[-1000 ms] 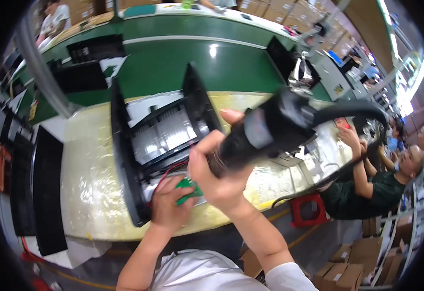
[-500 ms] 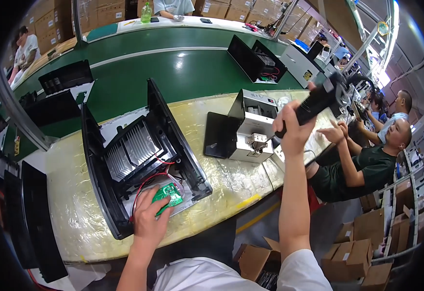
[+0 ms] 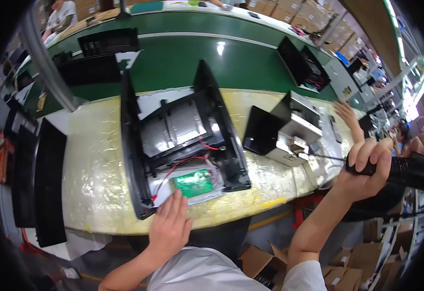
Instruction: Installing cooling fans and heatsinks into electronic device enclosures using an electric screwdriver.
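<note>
Swung out to four o'clock, the right hand clasps a black tool. The flat left hand touches the glossy green board at six in the black housing; metal box at three.

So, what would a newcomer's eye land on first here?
Probably the bright green circuit board, just below the picture's centre, at the near end of the black casing, with the left hand beside it. Then the black tool gripped in the right hand, far right.
</note>
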The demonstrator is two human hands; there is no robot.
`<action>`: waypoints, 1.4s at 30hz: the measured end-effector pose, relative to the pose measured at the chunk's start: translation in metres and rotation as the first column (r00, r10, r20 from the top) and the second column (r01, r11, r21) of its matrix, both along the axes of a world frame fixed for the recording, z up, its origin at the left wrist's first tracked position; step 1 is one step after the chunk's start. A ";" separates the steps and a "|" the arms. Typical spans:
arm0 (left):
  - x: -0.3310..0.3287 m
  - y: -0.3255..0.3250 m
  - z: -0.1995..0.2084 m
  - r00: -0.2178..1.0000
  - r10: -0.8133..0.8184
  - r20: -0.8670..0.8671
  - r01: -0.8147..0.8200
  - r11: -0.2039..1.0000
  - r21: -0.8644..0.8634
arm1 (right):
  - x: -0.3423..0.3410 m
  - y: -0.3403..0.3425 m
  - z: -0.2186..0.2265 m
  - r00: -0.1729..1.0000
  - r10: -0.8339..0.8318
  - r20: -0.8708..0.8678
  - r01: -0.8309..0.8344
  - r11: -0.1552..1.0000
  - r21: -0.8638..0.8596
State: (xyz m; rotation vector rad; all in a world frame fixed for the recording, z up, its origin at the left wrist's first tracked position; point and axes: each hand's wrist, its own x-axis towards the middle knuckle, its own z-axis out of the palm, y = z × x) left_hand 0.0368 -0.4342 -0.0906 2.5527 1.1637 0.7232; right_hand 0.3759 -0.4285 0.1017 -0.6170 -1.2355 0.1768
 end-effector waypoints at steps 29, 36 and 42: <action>-0.009 0.005 -0.010 0.987 0.160 0.005 -0.160 0.987 0.021 | 0.067 0.111 -0.087 0.942 0.321 -0.097 -0.335 0.921 -0.199; -0.004 0.004 -0.006 0.980 0.199 0.000 -0.199 0.980 0.015 | 0.062 0.132 -0.076 0.935 0.277 -0.220 -0.333 0.897 -0.289; -0.006 0.007 -0.005 0.981 0.194 0.009 -0.194 0.981 0.011 | 0.041 0.141 -0.061 0.992 0.048 -0.116 -0.091 0.915 -0.394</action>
